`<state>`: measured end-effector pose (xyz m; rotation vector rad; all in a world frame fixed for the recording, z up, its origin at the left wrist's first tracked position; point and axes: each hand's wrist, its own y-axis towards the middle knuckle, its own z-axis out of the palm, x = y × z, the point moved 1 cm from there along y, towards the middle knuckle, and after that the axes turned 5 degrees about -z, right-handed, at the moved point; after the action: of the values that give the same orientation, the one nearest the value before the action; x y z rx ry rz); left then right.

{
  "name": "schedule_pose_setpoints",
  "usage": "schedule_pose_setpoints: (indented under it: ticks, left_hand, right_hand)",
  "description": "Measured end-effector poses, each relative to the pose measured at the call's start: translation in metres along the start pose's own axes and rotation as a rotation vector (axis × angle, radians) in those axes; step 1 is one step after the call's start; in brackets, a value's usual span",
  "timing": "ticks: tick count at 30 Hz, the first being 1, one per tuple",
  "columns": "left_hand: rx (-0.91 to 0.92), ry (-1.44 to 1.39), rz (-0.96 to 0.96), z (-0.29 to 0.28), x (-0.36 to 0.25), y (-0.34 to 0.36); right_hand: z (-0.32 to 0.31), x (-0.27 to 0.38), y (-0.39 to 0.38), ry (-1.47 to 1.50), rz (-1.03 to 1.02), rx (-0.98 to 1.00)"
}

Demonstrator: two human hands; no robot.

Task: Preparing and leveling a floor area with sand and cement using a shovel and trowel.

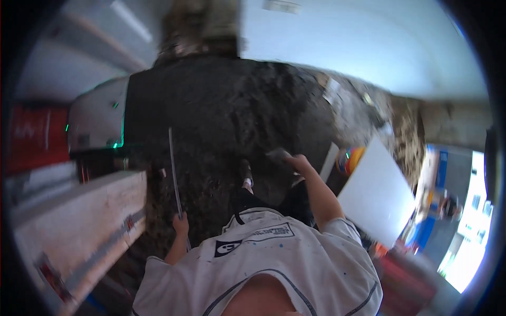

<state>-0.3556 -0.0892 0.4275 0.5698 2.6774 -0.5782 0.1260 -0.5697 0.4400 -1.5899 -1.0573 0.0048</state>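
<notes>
My left hand (181, 223) is closed round a long, thin, pale straight bar (174, 171). The bar stands out ahead of the fist and a short piece also shows behind it. Out in front of my body, my right hand (299, 164) grips a small greyish object (278, 154). Motion blur hides what kind of thing that is. Both hands are apart from each other, over the dark ground.
Dark, rough ground (211, 105) lies ahead. A long pale beam or box (84, 226) is at left, with a light panel (100, 113) beyond. At right, a white board (379, 195) leans by a colourful round container (354, 158). A large white surface (358, 37) fills the far right.
</notes>
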Motion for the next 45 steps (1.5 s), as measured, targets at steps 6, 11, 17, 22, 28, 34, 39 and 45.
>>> schedule_pose_setpoints:
  ticks: [6, 11, 17, 22, 28, 34, 39, 45]
  left_hand:
    - [0.333, 0.178, -0.031, -0.01, 0.021, -0.092]
    - [0.496, 0.44, 0.098, 0.057, -0.031, -0.214]
    - [0.639, 0.404, 0.322, 0.043, -0.071, -0.288]
    - [0.773, 0.399, 0.564, 0.099, -0.177, -0.31]
    - [0.429, 0.072, 0.458, 0.241, -0.408, -0.292]
    - [0.677, -0.107, 0.555, 0.416, -0.692, -0.324]
    - [0.773, 0.228, 0.728, 0.588, -0.872, -0.315]
    - [0.992, 0.311, 0.891, 0.712, -1.192, -0.4]
  right_hand:
    - [-0.05, -0.145, -0.141, -0.051, -0.276, -0.244]
    - [-0.155, -0.428, -0.235, -0.068, -0.238, -0.572]
    - [-0.173, -0.71, -0.409, 0.706, 0.395, -0.531]
    - [-0.175, -0.748, -0.45, 0.88, 0.649, -0.634]
    - [-0.242, -0.746, -0.355, 1.012, 0.452, -0.542]
    - [-0.418, -0.611, -0.207, 1.048, 0.251, -0.616]
    - [-0.58, -0.554, -0.118, 1.134, 0.308, -0.711]
    - [-0.707, -0.562, -0.078, 1.24, 0.615, -0.863]
